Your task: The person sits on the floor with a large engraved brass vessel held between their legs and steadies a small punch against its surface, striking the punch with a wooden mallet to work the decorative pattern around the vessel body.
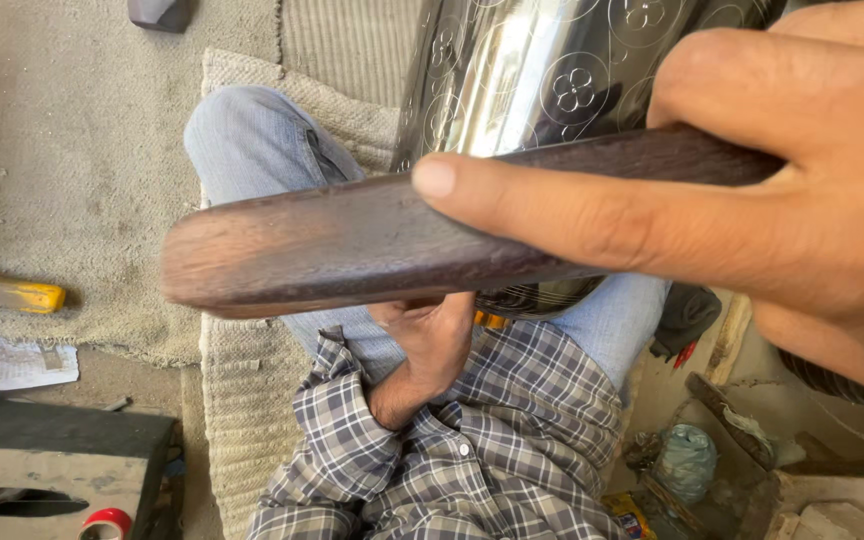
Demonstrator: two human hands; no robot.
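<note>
My right hand (752, 200) fills the right side, close to the camera. It grips a dark, smooth wooden stick (332, 245) that points left, with the thumb laid along it. Behind the stick, a shiny metal vessel (542, 70) engraved with circles and flower shapes rests over my lap. My left hand (432, 340), coming out of a checked sleeve, curls against the vessel's lower edge. Its fingertips are hidden behind the stick. A small yellow-orange item (490, 320) shows beside that hand; I cannot tell what it is.
I sit on a woven mat (242, 400) over grey carpet. A yellow-ended tool (12, 295) and a sheet of paper (12, 362) lie at the left. A red tape roll (107, 523) is at the bottom left, and a teal bag (687, 460) sits among clutter at the bottom right.
</note>
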